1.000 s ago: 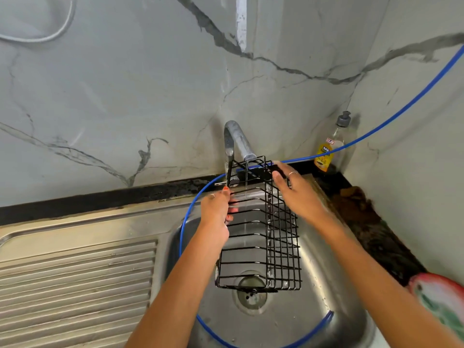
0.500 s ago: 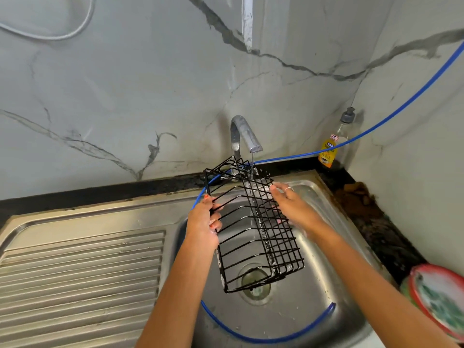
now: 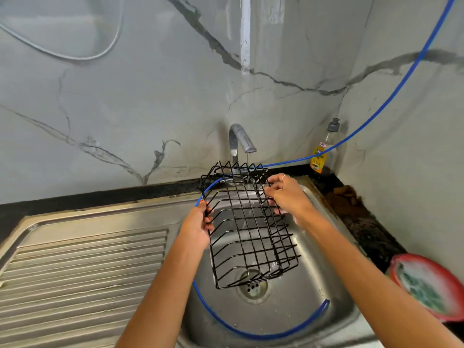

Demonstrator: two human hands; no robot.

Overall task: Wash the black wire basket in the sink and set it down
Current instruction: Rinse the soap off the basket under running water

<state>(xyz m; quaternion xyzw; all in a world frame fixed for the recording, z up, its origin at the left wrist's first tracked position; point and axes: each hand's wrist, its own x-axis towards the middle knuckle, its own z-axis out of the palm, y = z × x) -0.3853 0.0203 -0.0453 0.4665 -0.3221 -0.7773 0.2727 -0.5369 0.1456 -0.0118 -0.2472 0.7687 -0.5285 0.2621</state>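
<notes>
Change: Whereas half a second ago the black wire basket [image 3: 247, 228] hung steeply under the tap, it now lies flatter, its open side turned up toward the camera.
Basket: held over the sink [image 3: 296, 292], far end beneath the tap [image 3: 239, 141], near end above the drain [image 3: 252, 287].
Left hand [image 3: 198, 226]: fingers curled round the basket's left rim wire, gripping it.
Right hand [image 3: 287, 193]: fingers curled on the right rim near the far corner, pinching the wires.
Hose: a blue hose [image 3: 251, 334] loops through the sink below the basket.
Surroundings: a soap bottle [image 3: 320, 155] stands in the corner; a ribbed drainboard [image 3: 82, 272] lies left.
</notes>
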